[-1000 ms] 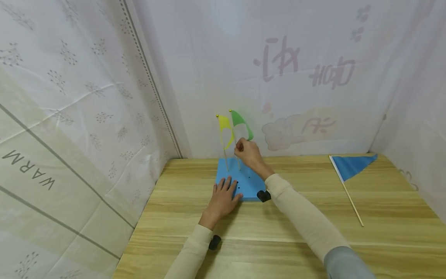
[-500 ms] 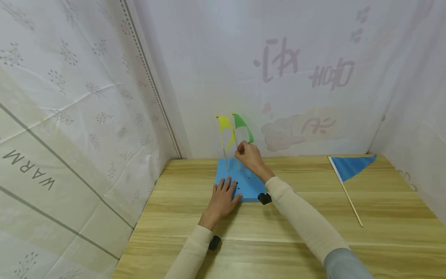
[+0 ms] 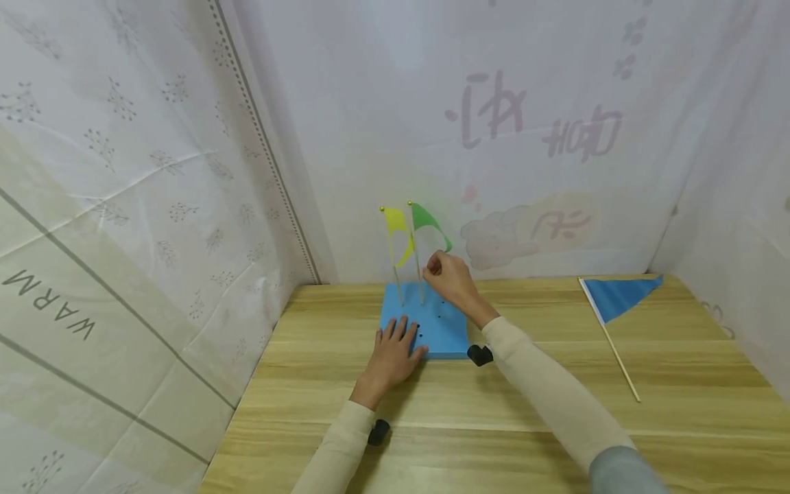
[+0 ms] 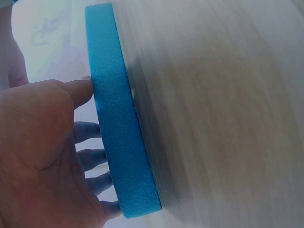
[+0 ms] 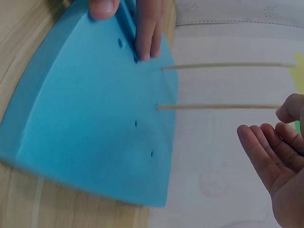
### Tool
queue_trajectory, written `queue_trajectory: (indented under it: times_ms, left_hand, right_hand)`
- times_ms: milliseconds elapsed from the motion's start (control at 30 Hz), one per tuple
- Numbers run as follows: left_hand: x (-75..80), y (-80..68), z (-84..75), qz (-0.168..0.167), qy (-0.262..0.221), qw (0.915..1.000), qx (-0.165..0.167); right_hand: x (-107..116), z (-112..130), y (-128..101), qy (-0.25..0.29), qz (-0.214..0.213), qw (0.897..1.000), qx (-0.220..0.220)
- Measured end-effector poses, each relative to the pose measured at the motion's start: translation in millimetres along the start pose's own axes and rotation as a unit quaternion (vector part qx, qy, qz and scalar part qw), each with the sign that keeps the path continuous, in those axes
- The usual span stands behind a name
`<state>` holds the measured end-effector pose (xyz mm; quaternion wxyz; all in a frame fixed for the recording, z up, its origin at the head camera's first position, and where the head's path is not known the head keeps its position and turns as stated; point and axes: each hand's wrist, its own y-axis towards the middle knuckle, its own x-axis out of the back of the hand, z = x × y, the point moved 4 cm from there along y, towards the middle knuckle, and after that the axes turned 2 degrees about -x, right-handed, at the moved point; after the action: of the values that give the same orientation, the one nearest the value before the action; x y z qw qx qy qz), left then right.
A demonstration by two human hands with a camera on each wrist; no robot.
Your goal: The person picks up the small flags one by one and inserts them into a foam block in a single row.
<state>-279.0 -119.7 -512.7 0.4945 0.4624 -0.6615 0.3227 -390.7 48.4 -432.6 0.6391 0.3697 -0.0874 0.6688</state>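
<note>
Foam block [image 3: 441, 329]: blue, square, flat on the wooden table, dotted with small holes.
Green flag [image 3: 426, 219]: upright in block's far edge.
Yellow flag [image 3: 398, 230]: upright, just left of green flag.

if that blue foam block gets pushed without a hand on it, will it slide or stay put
The blue foam block looks light for its size, so it would probably slide on the smooth wooden table. The left hand presses flat on it, likely for that reason. It seems soft: the sticks of the green flag and yellow flag stand in its holes.
</note>
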Motion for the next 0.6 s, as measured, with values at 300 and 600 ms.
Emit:
queue_trajectory:
  times_ms: [300,600]
  left_hand:
    - [-1.6,0.2,2.2,-0.005,-0.002,1.0000,-0.003]
    - [-1.5,-0.6,0.2,-0.006,-0.009,0.9999,-0.010]
  right_hand:
    - [36.9,-20.2,-15.4,-0.005,-0.039,0.999,0.015]
    - [79.3,-58.9,-50.2,-0.002,-0.051,0.999,-0.001]
